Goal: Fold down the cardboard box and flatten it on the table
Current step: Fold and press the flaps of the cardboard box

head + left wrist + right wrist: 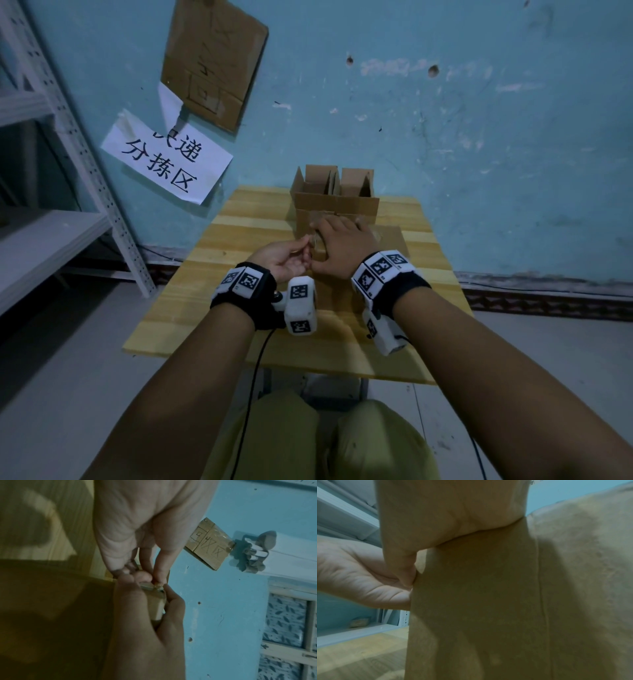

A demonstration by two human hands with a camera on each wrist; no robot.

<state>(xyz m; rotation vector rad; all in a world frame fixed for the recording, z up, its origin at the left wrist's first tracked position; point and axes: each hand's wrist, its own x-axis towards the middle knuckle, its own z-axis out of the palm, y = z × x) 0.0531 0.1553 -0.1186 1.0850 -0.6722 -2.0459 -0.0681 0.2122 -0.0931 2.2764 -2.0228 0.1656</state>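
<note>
Scene: A seated person works at a cardboard box (337,205) on a small wooden table (239,246) set against a blue wall, both hands meeting at the box's near left edge.

Where the box is: Toward the far side of the table, close to the wall, open-topped with its upper flaps standing; a near flap (394,236) lies out toward the person's right.

Second box: Another open carton (356,183) stands just behind the first, against the wall.

Why the right hand lies as it does: The right hand (346,250) is spread palm-down over the near face of the box, probably to steady it while the other hand works the edge.

Right hand, grip: Fingers lie long and fairly flat across the cardboard; the thumb tip (407,574) presses at the panel's edge. It bears on the box rather than wrapping it.

Left hand, grip: The left hand (284,258) is turned palm-up, fingers curled in, thumb and fingertips pinched on a small bit at the box's edge (154,586). It looks like a tape end or torn corner; which, I cannot tell.

Reading of the moment: Likely loosening a seam so the walls can collapse; the box is not yet flattened.

Surroundings: Paper sign (168,157) and cardboard sheet (212,61) on the wall, metal shelving (51,240) at left.
</note>
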